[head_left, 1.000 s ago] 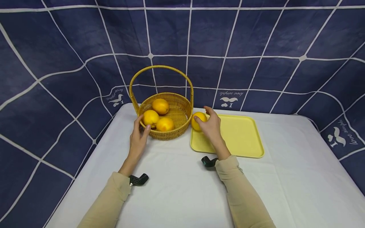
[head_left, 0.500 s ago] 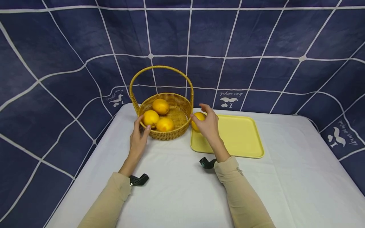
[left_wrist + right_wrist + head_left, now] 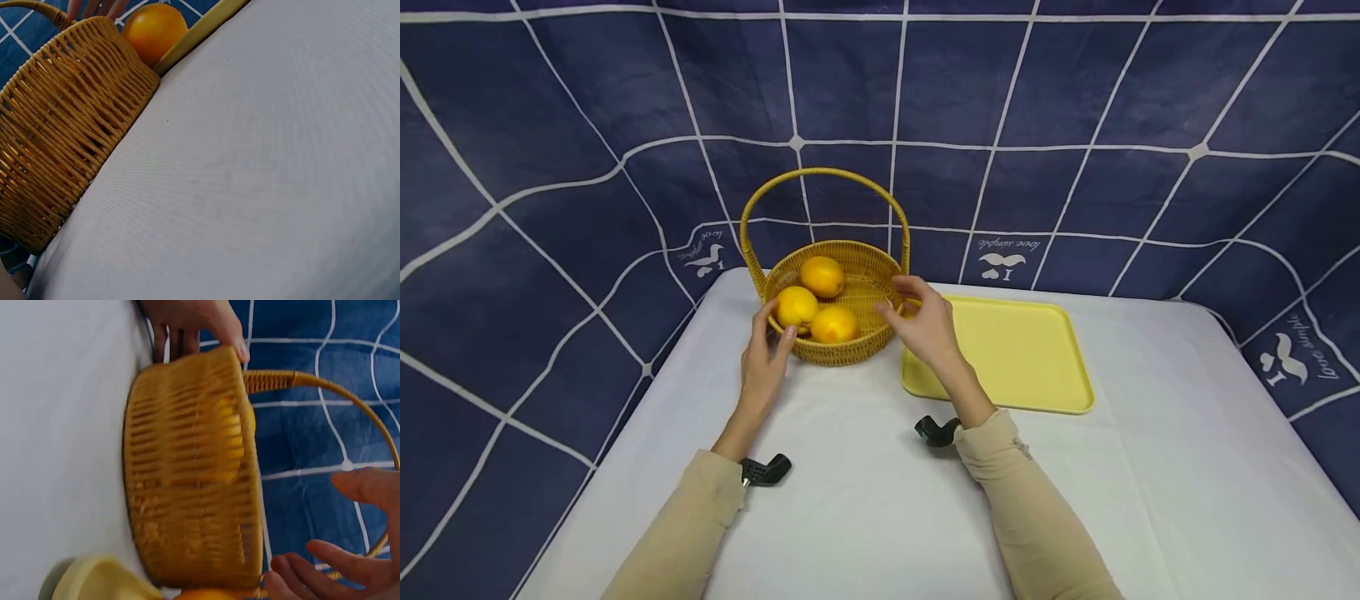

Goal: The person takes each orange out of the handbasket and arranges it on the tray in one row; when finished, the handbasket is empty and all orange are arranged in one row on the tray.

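Note:
In the head view my left hand (image 3: pixel 763 354) rests against the left side of a wicker basket (image 3: pixel 842 356), its thumb and fingers at the rim. Inside are three oranges: one near the back (image 3: pixel 822 277), one by my left hand (image 3: pixel 797 307), one at the front (image 3: pixel 834 325). My right hand (image 3: pixel 928 332) hovers at the basket's right rim, fingers apart and holding nothing, as the right wrist view also shows. A fourth orange (image 3: pixel 154 32) sits against the basket's right side at the yellow tray (image 3: pixel 1022 354); my right hand mostly hides it in the head view.
A tall arched handle (image 3: pixel 825 172) rises over the basket. The white tablecloth (image 3: pixel 857 483) lies under everything. Behind and at the sides hangs a dark blue cloth (image 3: pixel 955 83) with white lines. Each wrist wears a black device (image 3: pixel 766 471).
My right hand has let go of the orange at the tray and moved left to the basket's right rim. The left hand has stayed put.

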{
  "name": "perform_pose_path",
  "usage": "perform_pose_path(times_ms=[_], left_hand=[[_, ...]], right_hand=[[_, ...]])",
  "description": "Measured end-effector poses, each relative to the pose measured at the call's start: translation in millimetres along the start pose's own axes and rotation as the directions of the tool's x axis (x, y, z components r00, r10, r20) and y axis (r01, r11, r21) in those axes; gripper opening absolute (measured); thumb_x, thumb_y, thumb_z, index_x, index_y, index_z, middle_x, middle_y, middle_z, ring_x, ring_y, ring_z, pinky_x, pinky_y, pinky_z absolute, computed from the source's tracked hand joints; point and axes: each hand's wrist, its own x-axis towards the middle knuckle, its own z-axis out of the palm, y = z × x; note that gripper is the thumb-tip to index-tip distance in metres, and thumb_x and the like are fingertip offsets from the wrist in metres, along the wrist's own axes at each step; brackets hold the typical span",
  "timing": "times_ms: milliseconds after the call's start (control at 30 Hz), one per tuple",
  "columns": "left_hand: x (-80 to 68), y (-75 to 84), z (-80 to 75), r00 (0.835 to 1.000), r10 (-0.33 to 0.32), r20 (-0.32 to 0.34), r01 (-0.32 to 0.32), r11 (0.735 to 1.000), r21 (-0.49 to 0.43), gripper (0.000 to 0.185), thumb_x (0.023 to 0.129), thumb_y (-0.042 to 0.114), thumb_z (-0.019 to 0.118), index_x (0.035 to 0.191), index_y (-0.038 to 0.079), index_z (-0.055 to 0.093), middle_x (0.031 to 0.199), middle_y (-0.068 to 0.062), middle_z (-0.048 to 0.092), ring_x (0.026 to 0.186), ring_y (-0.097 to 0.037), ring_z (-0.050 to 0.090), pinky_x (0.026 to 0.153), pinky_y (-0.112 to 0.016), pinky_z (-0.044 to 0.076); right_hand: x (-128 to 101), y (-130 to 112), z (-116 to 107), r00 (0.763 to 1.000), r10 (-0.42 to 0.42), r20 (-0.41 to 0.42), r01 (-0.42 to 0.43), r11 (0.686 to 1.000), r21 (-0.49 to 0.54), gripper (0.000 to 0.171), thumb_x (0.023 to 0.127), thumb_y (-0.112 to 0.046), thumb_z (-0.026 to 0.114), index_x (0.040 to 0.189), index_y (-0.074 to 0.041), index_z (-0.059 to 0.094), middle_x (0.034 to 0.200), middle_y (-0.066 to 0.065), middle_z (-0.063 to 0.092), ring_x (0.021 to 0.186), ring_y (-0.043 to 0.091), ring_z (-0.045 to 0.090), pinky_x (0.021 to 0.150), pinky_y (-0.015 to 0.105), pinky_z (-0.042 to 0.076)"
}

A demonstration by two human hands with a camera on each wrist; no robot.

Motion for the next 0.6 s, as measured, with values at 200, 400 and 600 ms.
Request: perform_pose_path(times_ms=[200,400,600], left_hand=[[0.1,-1.1,0.0,1.0,-0.002,-0.004,0.002,1.0,-0.005,0.058,0.109,0.039,0.057,0.163,0.031,0.035,0.169,-0.001,0.038,0.153,-0.028,0.042,0.127,-0.049,0.035],[-2.4,-1.7,2.2,1.0,-0.02,0.003,0.02,1.0,0.008,0.059,0.109,0.04,0.056,0.163,0.03,0.034,0.17,-0.003,0.037,0.153,-0.03,0.042,0.126,-0.051,0.036],[-0.1,2.5,0.1,1.0,-0.006,0.004,0.006,1.0,0.016,0.058,0.109,0.04,0.057,0.162,0.027,0.035,0.169,-0.004,0.038,0.152,-0.03,0.043,0.126,-0.049,0.036]], right_hand=[[9,-17,21,0.994,-0.011,0.104,0.007,0.999,0.035,0.054,0.093,-0.023,0.08,0.141,-0.005,0.063,0.14,0.01,0.066,0.132,0.028,0.062,0.113,0.045,0.052],[16,-22,42,0.984,0.016,0.179,-0.018,1.0,0.008,0.058,0.094,-0.028,0.08,0.144,-0.007,0.061,0.143,0.012,0.065,0.132,0.032,0.062,0.112,0.045,0.054],[19,-20,58,0.977,0.016,0.211,0.005,0.995,-0.1,0.057,0.095,-0.029,0.079,0.145,-0.008,0.061,0.145,0.011,0.065,0.131,0.034,0.064,0.117,0.046,0.046]])
